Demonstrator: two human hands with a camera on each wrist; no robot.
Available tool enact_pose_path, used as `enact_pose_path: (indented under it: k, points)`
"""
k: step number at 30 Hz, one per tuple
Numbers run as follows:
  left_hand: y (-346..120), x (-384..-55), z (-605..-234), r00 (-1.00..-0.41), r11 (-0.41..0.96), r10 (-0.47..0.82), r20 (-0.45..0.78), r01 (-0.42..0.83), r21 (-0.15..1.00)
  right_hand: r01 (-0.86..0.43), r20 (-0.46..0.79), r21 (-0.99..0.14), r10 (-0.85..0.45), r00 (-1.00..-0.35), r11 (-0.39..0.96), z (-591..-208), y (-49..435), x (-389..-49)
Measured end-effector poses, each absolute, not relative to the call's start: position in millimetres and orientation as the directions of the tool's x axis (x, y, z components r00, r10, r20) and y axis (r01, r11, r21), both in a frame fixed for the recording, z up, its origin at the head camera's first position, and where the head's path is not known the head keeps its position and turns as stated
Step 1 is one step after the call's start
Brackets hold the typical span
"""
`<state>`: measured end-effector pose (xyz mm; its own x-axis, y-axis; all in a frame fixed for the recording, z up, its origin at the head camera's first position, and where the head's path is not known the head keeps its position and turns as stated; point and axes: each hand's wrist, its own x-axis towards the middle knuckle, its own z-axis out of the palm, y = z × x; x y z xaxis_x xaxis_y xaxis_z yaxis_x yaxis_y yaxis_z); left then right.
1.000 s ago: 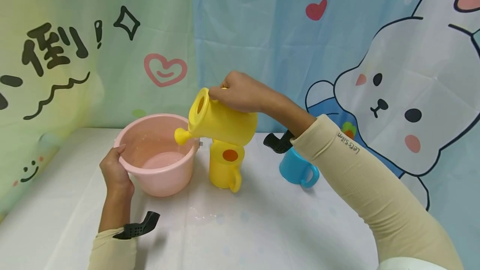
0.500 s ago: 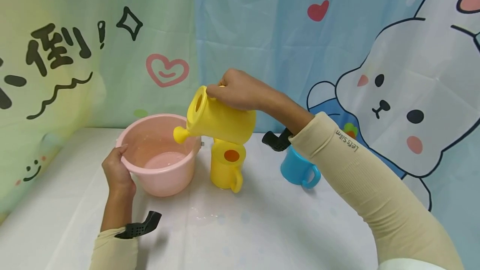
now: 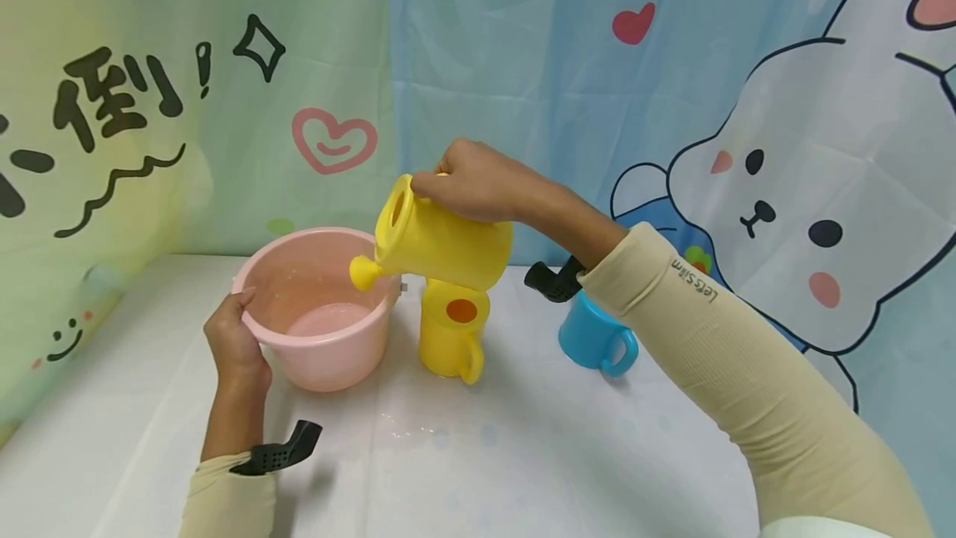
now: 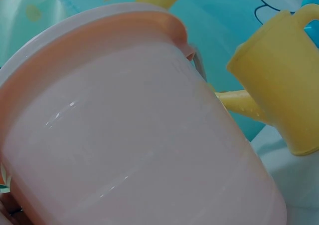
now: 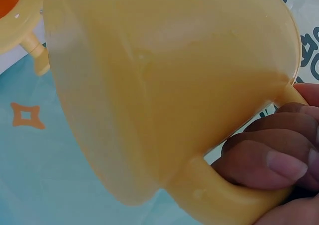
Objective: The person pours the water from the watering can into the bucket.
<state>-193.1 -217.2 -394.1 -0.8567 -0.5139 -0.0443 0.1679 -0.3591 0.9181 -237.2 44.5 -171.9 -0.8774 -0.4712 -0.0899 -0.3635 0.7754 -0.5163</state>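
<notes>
2 tan sleeves [image 3: 702, 355] are spanning the white table [image 3: 523, 455], a black wrist mount [image 3: 276, 451] showing at each cuff. Nearest on the tabletop, a few shiny drops [image 3: 407, 432] are lying between the sleeves. Farther on, the left hand [image 3: 237, 343] is pinching the left rim of a pink basin [image 3: 332, 368], toward the table's back left corner; I cannot tell whether its base is touching the tabletop. Just right of it, a standing yellow can [image 3: 446, 347] is resting upright, its far side hidden by the tilted yellow can [image 3: 448, 247] above. The right hand [image 3: 485, 181] is gripping that upper can, fingers curling round its handle, and its spout is pointing toward the basin's opening. Nearer the table's right side, a blue vessel [image 3: 592, 335] is standing, the right cuff and mount blocking its top. Beyond the back edge, a printed backdrop [image 3: 485, 48] is hanging, the right sleeve covering part of its rabbit [image 3: 881, 173].
</notes>
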Motion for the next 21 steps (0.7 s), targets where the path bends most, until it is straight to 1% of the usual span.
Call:
enact_pose_path:
  k: [11, 21]
  points:
    - [-216.4, -192.5, -394.9, -0.849, -0.313, -0.527, -0.038, 0.152, 0.937, -0.348, -0.112, -0.514, -0.464, -0.879, 0.784, -176.6, 44.9, -236.5]
    - [-216.3, -192.7, -393.5, -0.854, -0.314, -0.519, -0.032, 0.155, 0.937, -0.348, -0.109, -0.49, -0.452, -0.885, 0.799, -176.9, 45.6, -236.7]
